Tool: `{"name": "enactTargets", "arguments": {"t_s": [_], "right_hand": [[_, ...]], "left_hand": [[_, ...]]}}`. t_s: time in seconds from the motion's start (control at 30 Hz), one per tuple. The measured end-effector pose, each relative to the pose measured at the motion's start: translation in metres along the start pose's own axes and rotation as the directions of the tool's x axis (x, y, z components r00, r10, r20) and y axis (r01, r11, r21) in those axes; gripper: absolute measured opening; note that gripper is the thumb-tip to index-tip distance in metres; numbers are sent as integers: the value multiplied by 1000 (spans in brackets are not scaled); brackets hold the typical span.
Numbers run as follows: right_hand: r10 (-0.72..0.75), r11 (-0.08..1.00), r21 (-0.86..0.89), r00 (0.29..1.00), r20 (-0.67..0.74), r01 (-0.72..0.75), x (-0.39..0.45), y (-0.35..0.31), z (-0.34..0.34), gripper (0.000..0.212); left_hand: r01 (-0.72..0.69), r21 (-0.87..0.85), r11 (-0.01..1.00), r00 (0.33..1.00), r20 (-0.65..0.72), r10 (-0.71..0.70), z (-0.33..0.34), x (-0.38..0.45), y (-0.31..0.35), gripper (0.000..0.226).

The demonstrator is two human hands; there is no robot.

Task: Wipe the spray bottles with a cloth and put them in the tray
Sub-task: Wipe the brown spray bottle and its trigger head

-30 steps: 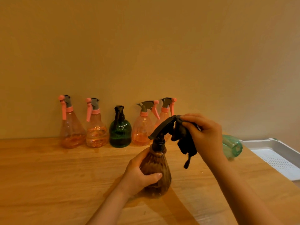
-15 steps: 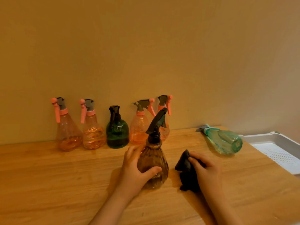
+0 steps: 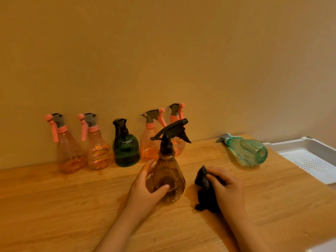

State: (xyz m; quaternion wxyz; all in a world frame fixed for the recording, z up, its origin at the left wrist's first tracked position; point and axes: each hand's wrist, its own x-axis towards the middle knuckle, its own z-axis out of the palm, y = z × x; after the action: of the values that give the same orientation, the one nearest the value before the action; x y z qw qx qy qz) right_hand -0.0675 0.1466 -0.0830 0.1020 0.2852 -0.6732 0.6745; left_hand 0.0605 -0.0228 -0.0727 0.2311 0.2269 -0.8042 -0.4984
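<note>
A brown spray bottle (image 3: 166, 179) with a black trigger head stands upright on the wooden table (image 3: 54, 206). My left hand (image 3: 145, 188) grips its body from the left. Just to its right, my right hand (image 3: 225, 186) rests on a dark cloth (image 3: 204, 188) that lies bunched on the table, fingers curled over it. A pale green spray bottle (image 3: 249, 151) lies on its side farther right. The white perforated tray (image 3: 298, 144) sits at the table's right end, and nothing shows in the part I can see.
Along the wall stand several orange bottles with pink triggers (image 3: 70, 150) (image 3: 99, 148) (image 3: 151, 140) (image 3: 177, 124) and one dark green bottle (image 3: 125, 144). The table's front edge runs off at the lower right.
My right hand came down from the brown bottle's trigger head with the cloth and now rests on the table beside the bottle. The left hand keeps its grip on the bottle.
</note>
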Motion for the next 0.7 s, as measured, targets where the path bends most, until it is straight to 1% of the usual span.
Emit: {"name": "enactTargets", "arguments": {"t_s": [0.03, 0.07, 0.1, 0.17, 0.23, 0.27, 0.37, 0.43, 0.5, 0.6, 0.63, 0.7], "right_hand": [[-2, 1000, 1, 1000, 3, 2, 0, 0, 0, 42], [-4, 1000, 0, 1000, 4, 4, 0, -1, 0, 42], [-5, 1000, -2, 1000, 2, 5, 1, 0, -1, 42], [-3, 1000, -2, 1000, -4, 3, 1, 1, -1, 43], [-4, 1000, -12, 1000, -9, 4, 1, 3, -1, 42], [-5, 1000, -20, 1000, -11, 5, 1, 3, -1, 41], [5, 1000, -12, 1000, -29, -6, 2, 3, -2, 40], [14, 1000, -1, 999, -44, -14, 2, 3, -3, 41], [13, 1000, 5, 999, -52, -13, 2, 5, -3, 43], [-11, 1000, -28, 999, -32, 10, 2, 5, -2, 46], [-19, 999, -41, 1000, -22, 18, 2, 6, -2, 46], [-27, 998, -50, 1000, -10, 26, 2, 6, -2, 46]], "left_hand": [[15, -48, 999, 999, 46, -13, 0, 0, -1, 77], [21, -45, 999, 997, 72, -17, 2, -1, -1, 77], [19, 9, 1000, 997, 74, -20, 5, -1, 0, 78], [36, 144, 989, 999, 5, -37, 10, -1, 1, 89], [67, 196, 978, 997, -39, -61, 12, 0, 5, 94], [59, 174, 983, 998, -18, -57, 12, 1, 7, 91], [30, 67, 997, 991, 127, -38, 15, 7, 14, 78], [7, 108, 994, 990, 143, -23, 22, 12, 17, 76], [11, 185, 983, 995, 98, -29, 33, 14, 22, 85], [101, 211, 972, 994, -53, -92, 51, 14, 29, 108], [114, 200, 973, 989, -113, -92, 56, 14, 31, 110], [103, 182, 978, 977, -205, -65, 63, 16, 33, 106]]}}
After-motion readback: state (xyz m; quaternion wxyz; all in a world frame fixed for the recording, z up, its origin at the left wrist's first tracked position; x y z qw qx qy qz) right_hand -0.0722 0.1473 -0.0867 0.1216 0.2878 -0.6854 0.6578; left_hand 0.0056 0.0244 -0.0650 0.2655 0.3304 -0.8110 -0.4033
